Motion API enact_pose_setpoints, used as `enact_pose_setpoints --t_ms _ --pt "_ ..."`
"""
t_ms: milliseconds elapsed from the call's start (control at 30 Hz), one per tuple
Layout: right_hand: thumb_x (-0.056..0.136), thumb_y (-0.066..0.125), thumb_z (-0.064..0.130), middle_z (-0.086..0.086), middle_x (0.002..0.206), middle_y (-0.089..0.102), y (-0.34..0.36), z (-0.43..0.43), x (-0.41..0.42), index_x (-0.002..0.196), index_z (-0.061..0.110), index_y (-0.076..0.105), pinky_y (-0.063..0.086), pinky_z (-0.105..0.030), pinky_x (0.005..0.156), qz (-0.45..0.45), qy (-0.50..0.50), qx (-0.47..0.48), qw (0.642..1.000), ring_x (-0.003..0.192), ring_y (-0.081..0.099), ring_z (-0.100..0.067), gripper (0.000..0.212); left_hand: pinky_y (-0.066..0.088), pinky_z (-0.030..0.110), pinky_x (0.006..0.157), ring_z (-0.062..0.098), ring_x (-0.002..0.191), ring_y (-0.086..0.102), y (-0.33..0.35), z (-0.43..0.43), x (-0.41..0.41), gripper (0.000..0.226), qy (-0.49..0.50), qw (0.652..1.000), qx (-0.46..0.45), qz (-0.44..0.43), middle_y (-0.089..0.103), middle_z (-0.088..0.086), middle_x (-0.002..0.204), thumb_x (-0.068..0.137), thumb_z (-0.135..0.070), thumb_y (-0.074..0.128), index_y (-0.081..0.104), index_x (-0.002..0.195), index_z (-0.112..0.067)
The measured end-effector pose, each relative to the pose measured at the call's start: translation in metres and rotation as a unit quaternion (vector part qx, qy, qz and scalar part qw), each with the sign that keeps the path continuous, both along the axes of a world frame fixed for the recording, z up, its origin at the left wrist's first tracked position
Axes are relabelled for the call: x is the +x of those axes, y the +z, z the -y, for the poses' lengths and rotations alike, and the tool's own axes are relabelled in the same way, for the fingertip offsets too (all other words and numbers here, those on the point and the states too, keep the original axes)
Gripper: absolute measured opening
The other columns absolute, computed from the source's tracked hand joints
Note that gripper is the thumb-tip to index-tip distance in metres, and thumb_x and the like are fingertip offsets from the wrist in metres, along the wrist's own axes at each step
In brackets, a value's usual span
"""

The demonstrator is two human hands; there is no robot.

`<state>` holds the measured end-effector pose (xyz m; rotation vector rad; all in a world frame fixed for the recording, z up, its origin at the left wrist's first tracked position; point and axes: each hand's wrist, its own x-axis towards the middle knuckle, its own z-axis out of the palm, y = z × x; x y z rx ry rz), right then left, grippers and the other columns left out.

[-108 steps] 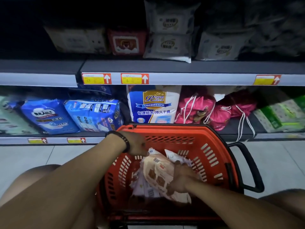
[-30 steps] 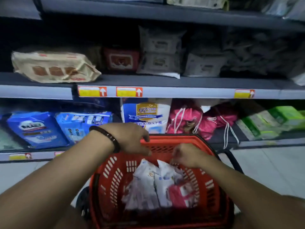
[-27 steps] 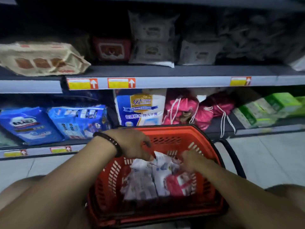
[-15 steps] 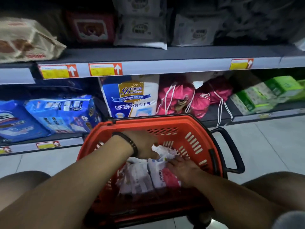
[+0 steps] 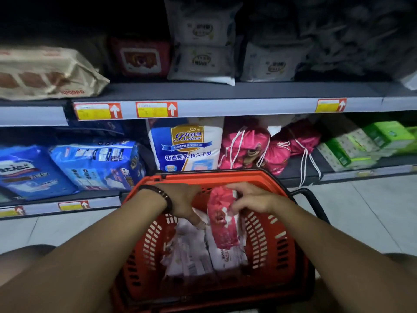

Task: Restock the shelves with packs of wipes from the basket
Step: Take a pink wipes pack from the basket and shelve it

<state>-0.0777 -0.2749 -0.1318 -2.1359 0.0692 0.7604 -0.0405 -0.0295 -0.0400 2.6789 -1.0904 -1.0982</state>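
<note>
A red plastic basket [image 5: 277, 240] stands on the floor in front of me with several white packs of wipes [image 5: 191, 251] inside. My right hand [image 5: 250, 197] grips the top of a red-and-white pack of wipes [image 5: 222, 220], lifted upright above the others. My left hand [image 5: 182, 199], a dark bracelet on its wrist, reaches into the basket and its fingertips touch the packs beside the red one. On the upper shelf [image 5: 225, 107] lie a beige pack of wipes [image 5: 45, 73] at the left, a red pack [image 5: 141, 57] and white packs [image 5: 200, 62].
The lower shelf holds blue diaper packs [image 5: 94, 166], a white-and-blue pack [image 5: 187, 145], pink drawstring bags [image 5: 255, 147] and green tissue packs [image 5: 361, 143]. The basket's black handle [image 5: 316, 204] sticks out to the right. Grey floor tiles [image 5: 372, 211] lie to the right.
My right hand has taken hold of the red-and-white pack and raised it upright out of the pile. The view has tilted up a little toward the shelves.
</note>
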Motion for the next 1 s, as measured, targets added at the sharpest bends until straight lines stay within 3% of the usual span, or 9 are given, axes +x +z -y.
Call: enact_pose_setpoints --t_ms 100,167,267,367,467,633,800,900,1000 --pt "0.047 0.083 0.035 -0.008 0.11 0.068 0.032 -0.013 0.005 0.124 0.005 0.069 0.049 -0.037 0.092 0.05 -0.05 0.135 0.988 0.104 0.064 -0.03 0.084 0.033 0.003 0.1 -0.017 0.125 0.052 -0.001 -0.008 0.0 0.083 0.066 0.98 -0.154 -0.107 0.046 -0.039 0.136 0.082 -0.04 0.088 0.039 0.149 -0.043" --pt "0.047 0.071 0.025 -0.016 0.1 0.064 0.049 -0.019 0.003 0.12 -0.016 0.059 0.046 -0.036 0.081 0.08 -0.078 0.224 0.968 0.092 0.058 -0.03 0.085 0.042 0.002 0.092 -0.022 0.11 0.06 -0.003 -0.011 -0.002 0.075 0.15 0.944 -0.239 -0.171 0.064 -0.033 0.126 0.083 -0.034 0.089 0.045 0.143 -0.041" --pt "0.047 0.068 0.02 -0.017 0.101 0.066 0.059 -0.026 -0.001 0.12 0.001 0.064 0.046 -0.042 0.089 0.09 -0.157 0.319 0.93 0.097 0.06 -0.033 0.075 0.055 0.011 0.086 -0.008 0.103 0.072 -0.001 -0.01 -0.009 0.068 0.241 0.888 -0.336 -0.202 0.078 -0.016 0.111 0.082 -0.022 0.09 0.052 0.139 -0.028" --pt "0.053 0.077 0.028 -0.018 0.103 0.068 0.06 -0.038 -0.004 0.113 0.009 0.066 0.05 -0.046 0.087 0.101 -0.261 0.337 0.899 0.094 0.064 -0.032 0.064 0.058 0.038 0.103 0.012 0.115 0.074 -0.002 -0.01 -0.013 0.094 0.292 0.855 -0.399 -0.158 0.078 -0.005 0.121 0.065 -0.057 0.095 0.051 0.142 -0.027" --pt "0.077 0.083 0.053 -0.015 0.111 0.079 0.068 -0.052 -0.007 0.113 0.012 0.073 0.058 -0.053 0.1 0.125 -0.345 0.301 0.88 0.1 0.077 -0.032 0.055 0.061 0.05 0.097 0.022 0.101 0.078 0.009 -0.012 -0.018 0.073 0.348 0.802 -0.459 -0.159 0.08 0.003 0.11 0.081 -0.065 0.064 0.057 0.137 -0.017" --pt "0.101 0.062 0.051 -0.011 0.104 0.082 0.097 -0.055 -0.009 0.112 0.014 0.077 0.059 -0.054 0.099 0.13 -0.4 0.318 0.849 0.098 0.079 -0.033 0.042 0.061 0.037 0.066 0.025 0.07 0.075 0.035 -0.006 -0.018 0.078 0.427 0.722 -0.487 -0.242 0.076 0.011 0.095 0.085 -0.081 0.025 0.065 0.12 -0.024" --pt "0.096 0.072 0.047 -0.012 0.101 0.082 0.114 -0.07 -0.003 0.107 0.014 0.082 0.058 -0.058 0.101 0.208 -0.37 0.295 0.856 0.099 0.078 -0.035 0.036 0.065 0.043 0.07 0.023 0.087 0.081 0.039 0.001 -0.02 0.066 0.457 0.672 -0.537 -0.226 0.082 0.003 0.106 0.08 -0.061 0.073 0.061 0.134 -0.023" --pt "0.094 0.071 0.042 -0.013 0.108 0.081 0.128 -0.077 0.002 0.114 0.015 0.08 0.055 -0.055 0.105 0.229 -0.331 0.317 0.859 0.108 0.076 -0.038 0.034 0.066 0.052 0.076 0.027 0.089 0.08 0.048 0.004 -0.012 0.054 0.483 0.631 -0.574 -0.196 0.081 0.004 0.102 0.087 -0.045 0.08 0.061 0.13 -0.018" --pt "0.077 0.076 0.055 -0.004 0.117 0.08 0.14 -0.079 0.002 0.124 0.032 0.072 0.056 -0.057 0.099 0.156 -0.326 0.336 0.87 0.11 0.075 -0.037 0.052 0.066 0.054 0.076 0.031 0.088 0.079 0.059 -0.001 -0.002 0.051 0.489 0.582 -0.622 -0.187 0.078 0.01 0.109 0.091 -0.037 0.078 0.057 0.131 -0.013"
